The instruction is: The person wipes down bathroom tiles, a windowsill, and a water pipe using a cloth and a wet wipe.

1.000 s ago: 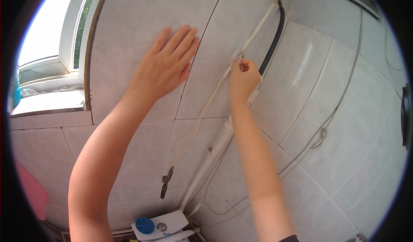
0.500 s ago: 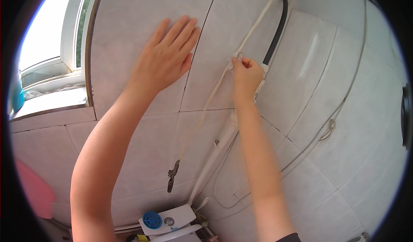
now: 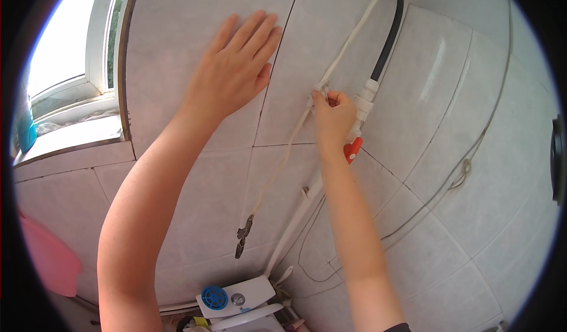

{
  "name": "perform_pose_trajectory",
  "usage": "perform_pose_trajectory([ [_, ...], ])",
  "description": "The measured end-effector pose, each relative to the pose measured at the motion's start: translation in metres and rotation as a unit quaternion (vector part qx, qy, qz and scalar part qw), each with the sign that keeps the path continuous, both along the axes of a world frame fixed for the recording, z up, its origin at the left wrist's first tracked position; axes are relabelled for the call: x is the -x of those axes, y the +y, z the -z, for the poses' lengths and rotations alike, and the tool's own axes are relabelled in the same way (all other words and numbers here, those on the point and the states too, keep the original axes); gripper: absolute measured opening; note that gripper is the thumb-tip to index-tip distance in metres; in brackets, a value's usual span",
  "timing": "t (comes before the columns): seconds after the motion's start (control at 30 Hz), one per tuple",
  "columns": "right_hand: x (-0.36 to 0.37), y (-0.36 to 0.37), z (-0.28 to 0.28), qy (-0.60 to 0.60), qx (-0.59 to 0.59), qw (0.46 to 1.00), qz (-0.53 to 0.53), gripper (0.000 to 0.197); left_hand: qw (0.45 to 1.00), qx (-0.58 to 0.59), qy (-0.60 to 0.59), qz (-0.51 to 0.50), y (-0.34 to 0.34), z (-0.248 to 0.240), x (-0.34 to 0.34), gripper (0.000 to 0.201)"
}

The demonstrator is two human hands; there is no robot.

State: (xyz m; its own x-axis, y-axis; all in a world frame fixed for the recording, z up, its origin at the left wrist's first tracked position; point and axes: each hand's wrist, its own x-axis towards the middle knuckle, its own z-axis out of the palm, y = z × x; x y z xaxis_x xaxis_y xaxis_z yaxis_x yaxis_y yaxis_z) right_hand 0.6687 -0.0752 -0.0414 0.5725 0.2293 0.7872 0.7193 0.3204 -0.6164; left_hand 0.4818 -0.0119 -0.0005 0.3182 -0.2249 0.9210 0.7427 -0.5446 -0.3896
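Note:
My left hand (image 3: pixel 236 60) lies spread against the grey wall tiles, fingers apart and holding nothing. Thumb and fingertips of my right hand (image 3: pixel 335 112) pinch a crumpled, whitish wad (image 3: pixel 321 90), thin like tissue or film, wrapped around a white cord (image 3: pixel 348 41). Above the wad the cord runs up to the top of a black hose (image 3: pixel 387 46). Below, it hangs down thinner to a dark clip-like piece (image 3: pixel 243 236). Just right of this hand is a white pipe fitting (image 3: pixel 367 93) with a red valve handle (image 3: pixel 353 149), partly behind my wrist.
A window (image 3: pixel 71 54) with a sill stands at left, a blue bottle (image 3: pixel 26 128) on it. Low down are a white toilet tank (image 3: pixel 251 293) with a blue round piece (image 3: pixel 214 298), and a pink plastic object (image 3: pixel 50 255). A grey cable (image 3: pixel 455 169) hangs along the right wall.
My right hand and the wad have slid a little down the cord, uncovering the red valve handle. The left hand stays flat on the tiles. The whole view has shifted slightly.

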Motion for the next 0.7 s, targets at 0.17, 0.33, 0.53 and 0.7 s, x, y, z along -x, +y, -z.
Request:
perform_pose_trajectory([
  [0.17,0.018,-0.009,0.038,0.023,0.011,1.000,-0.014,0.019,1.000,-0.002,0.001,-0.003,-0.001,0.001,-0.002,0.049],
  [0.33,0.019,-0.008,0.061,0.055,0.039,0.998,-0.020,0.019,1.000,-0.029,0.002,-0.007,-0.001,-0.001,-0.003,0.040],
  [0.53,0.008,-0.011,0.016,0.037,0.027,0.999,-0.012,0.023,1.000,0.009,0.006,-0.014,-0.001,0.001,0.000,0.049],
  [0.7,-0.013,-0.006,-0.028,-0.009,0.039,0.998,0.042,0.024,1.000,-0.003,0.001,-0.014,-0.003,0.000,0.000,0.048],
])
